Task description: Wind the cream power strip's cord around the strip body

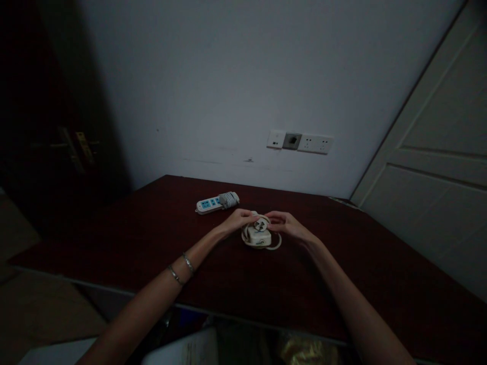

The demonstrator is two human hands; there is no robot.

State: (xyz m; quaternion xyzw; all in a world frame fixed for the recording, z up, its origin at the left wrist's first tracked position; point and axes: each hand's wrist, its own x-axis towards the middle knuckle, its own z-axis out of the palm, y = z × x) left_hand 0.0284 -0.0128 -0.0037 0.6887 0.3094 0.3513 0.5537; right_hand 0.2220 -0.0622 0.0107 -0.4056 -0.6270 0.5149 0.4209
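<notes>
A white power strip (259, 237) lies on the dark red table, end on to me, with its pale cord (279, 243) looped around it. The cord's plug (261, 224) rests on top, its metal prongs facing me. My left hand (242, 219) pinches the cord at the plug's upper left. From the right, my right hand (287, 224) has its thumb and fingers closed on the cord beside the plug. Parts of the cord are hidden behind my fingers. Farther back on the left lies a second power strip (209, 204) with blue sockets, its grey cord (229, 199) wound around one end.
The reddish-brown tabletop (236, 279) meets a pale wall (213, 91). Wall sockets (315, 144) are set above its back edge. A white panelled door (437, 167) stands at right, a dark door with a handle (84, 147) at left. Stored things show under the front edge.
</notes>
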